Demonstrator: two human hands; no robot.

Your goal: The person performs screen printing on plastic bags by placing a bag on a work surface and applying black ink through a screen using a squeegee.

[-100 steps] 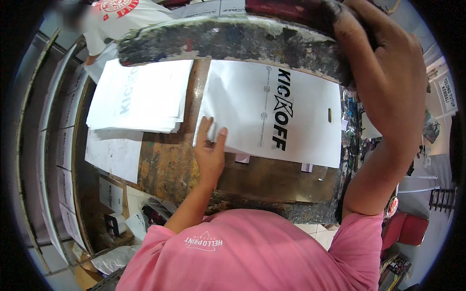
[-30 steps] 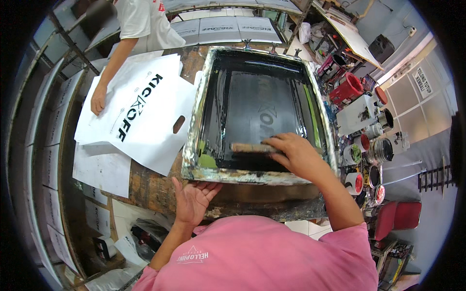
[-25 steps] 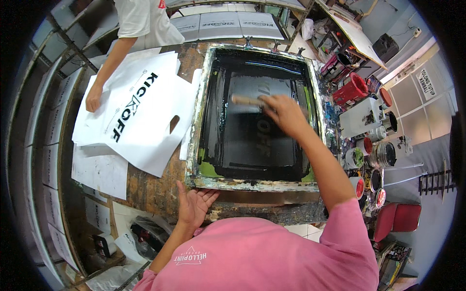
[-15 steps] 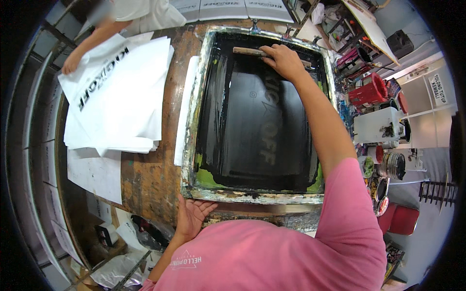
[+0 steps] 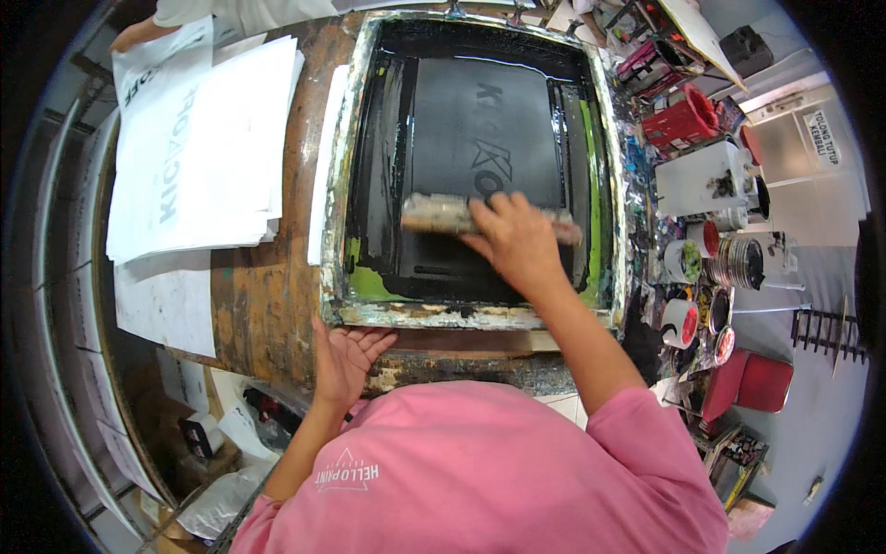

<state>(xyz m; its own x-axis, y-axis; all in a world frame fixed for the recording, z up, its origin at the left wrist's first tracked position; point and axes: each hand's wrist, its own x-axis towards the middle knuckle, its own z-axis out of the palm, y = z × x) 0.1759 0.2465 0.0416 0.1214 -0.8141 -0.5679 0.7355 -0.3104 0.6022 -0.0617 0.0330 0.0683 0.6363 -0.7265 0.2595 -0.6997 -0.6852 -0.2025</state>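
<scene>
Your right hand is closed over the squeegee, fingers wrapped around its handle near the middle. The squeegee lies crosswise on the black mesh of the screen, about two thirds of the way down toward you, its ends sticking out to the left and right of your grip. Pale lettering shows faintly through the mesh just above the squeegee. The mesh is wet with black ink, and a green patch sits in the near left corner.

Your left hand rests flat, fingers open and spread, on the worn edge of the desk just below the near left corner of the frame. It grips nothing; the fingertips lie close to the crusted frame.

To the left of the screen, a stack of white bags with black lettering lies on the desk, with more white sheets beneath it. Another person's hand touches the far corner of the stack.

To your right, beside the frame, stand ink cans and a red container on a paint-spattered surface.
</scene>
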